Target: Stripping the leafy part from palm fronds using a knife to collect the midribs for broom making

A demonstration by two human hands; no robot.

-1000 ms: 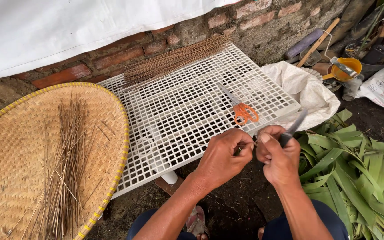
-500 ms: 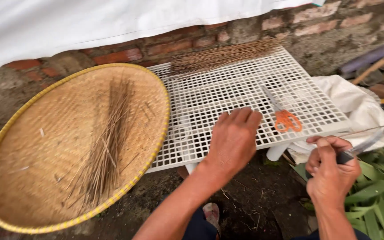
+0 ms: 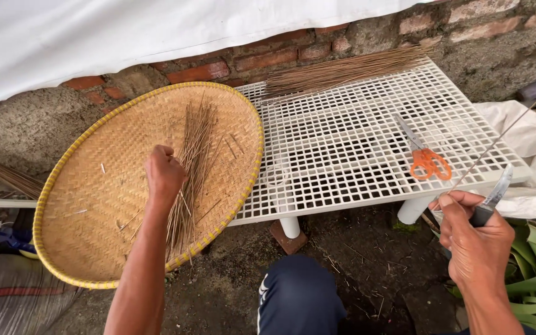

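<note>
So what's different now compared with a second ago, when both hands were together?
The left hand swung left from the right hand to the thin brown sticks in the round woven tray. The right hand still grips the small knife. The orange-handled scissors stay on the white plastic grid.

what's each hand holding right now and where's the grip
The right hand holds a knife by its handle, blade pointing up. The left hand is closed over the sticks in the woven tray; its grip cannot be told.
</note>
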